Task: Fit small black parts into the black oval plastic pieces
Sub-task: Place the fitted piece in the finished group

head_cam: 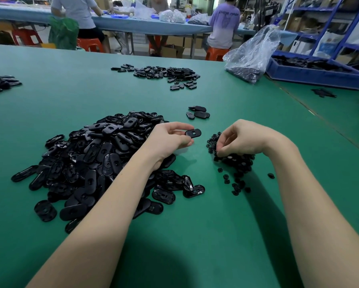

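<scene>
Oval piece pinched by its end in my left hand, held above the table; right hand fingers curled into the small-parts pile, grip unclear — best lift one part only, align with the recess.

Both forearms are bare to the frame edge, and the left hand and right hand (ungloved) carry no rings.
</scene>
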`<state>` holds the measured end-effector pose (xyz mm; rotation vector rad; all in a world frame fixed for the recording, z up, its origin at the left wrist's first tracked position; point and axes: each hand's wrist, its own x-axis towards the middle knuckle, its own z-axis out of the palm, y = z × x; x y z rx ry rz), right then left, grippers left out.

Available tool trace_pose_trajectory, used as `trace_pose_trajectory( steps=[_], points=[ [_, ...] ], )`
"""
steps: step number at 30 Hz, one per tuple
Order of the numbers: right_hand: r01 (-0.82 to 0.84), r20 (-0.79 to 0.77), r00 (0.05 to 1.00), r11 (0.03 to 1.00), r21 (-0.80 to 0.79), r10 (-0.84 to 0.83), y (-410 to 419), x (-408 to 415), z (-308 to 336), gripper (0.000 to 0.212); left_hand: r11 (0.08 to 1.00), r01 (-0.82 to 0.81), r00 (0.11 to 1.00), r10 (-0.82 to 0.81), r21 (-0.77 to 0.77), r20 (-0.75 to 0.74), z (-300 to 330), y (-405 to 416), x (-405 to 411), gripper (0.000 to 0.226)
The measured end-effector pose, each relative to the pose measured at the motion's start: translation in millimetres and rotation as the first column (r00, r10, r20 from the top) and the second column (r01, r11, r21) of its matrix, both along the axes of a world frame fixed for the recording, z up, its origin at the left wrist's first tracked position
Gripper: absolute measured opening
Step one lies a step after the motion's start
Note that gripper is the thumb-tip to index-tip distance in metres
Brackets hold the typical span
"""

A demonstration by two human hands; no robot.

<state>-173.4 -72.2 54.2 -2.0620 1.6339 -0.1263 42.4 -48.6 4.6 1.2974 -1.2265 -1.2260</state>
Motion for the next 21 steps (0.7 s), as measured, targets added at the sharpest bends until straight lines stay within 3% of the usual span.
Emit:
trace_pose_trajectory(
  steps=[7, 12, 21],
  points=[
    [0.062, 0.188, 0.981, 0.997, -0.046, -0.052, -2.9, 2.4, -2.5, 0.005, 1.0, 0.003, 1.0, -0.003, 0.005, 0.008, 1.3, 0.6, -0.3, 0.031],
    [0.06, 0.09, 0.994, 0.998, -0.006, -0.059, -1.7, 1.1, -5.4, 0.008, 1.0, -0.001, 1.0, 0.001, 0.019, 0.009, 0.7, 0.0, 0.1, 0.03],
    [0.061, 0.118, 0.991, 0.998, -0.01, -0.059, -1.8, -2.6, -1.9, 0.011, 0.999, 0.003, 0.998, -0.001, 0.038, -0.066, 0.4, 0.7, -1.4, 0.025]
  ],
)
